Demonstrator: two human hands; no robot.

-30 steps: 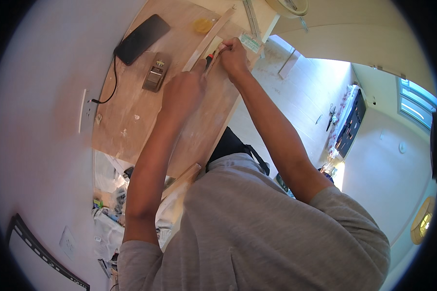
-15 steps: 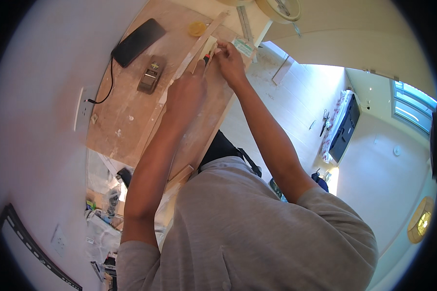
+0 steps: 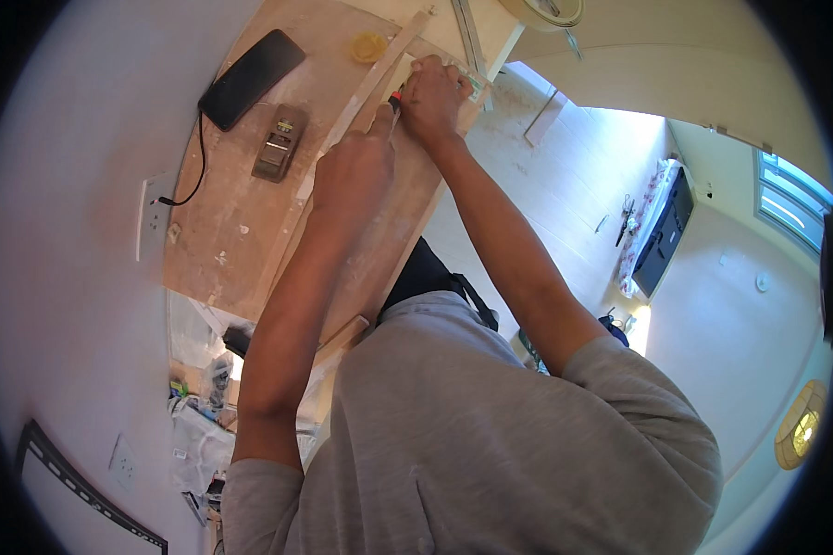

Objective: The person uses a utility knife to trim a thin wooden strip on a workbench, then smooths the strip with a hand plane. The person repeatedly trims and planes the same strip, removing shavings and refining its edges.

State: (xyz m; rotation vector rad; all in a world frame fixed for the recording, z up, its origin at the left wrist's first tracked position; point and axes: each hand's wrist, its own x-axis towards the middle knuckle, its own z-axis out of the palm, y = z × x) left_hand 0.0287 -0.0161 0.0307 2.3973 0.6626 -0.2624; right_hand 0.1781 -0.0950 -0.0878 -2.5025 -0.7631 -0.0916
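My left hand (image 3: pixel 354 174) is closed around a tool with a red-and-black handle (image 3: pixel 395 101), index finger stretched along it; the tool's working end is hidden. Just beyond it, my right hand (image 3: pixel 433 102) curls its fingers over a small pale wood piece (image 3: pixel 400 70), most of which it covers. Both hands are close together over the far part of the wooden workbench (image 3: pixel 222 222). A long, narrow wood strip (image 3: pixel 372 83) lies to the left of them. Further left rests a small wooden hand plane (image 3: pixel 279 143).
A black phone (image 3: pixel 253 80) with a cable lies by the wall. Near it sits a yellow round item (image 3: pixel 368 47). At the far edge are a metal ruler (image 3: pixel 467 35) and a tape roll (image 3: pixel 546 11). Bagged clutter (image 3: pixel 199 439) stands below the bench at left.
My right hand has shifted slightly left and turned, its fingers now folded over the pale wood piece and closer to the tool. My left hand stays nearly in place. The whole view has tilted slightly.
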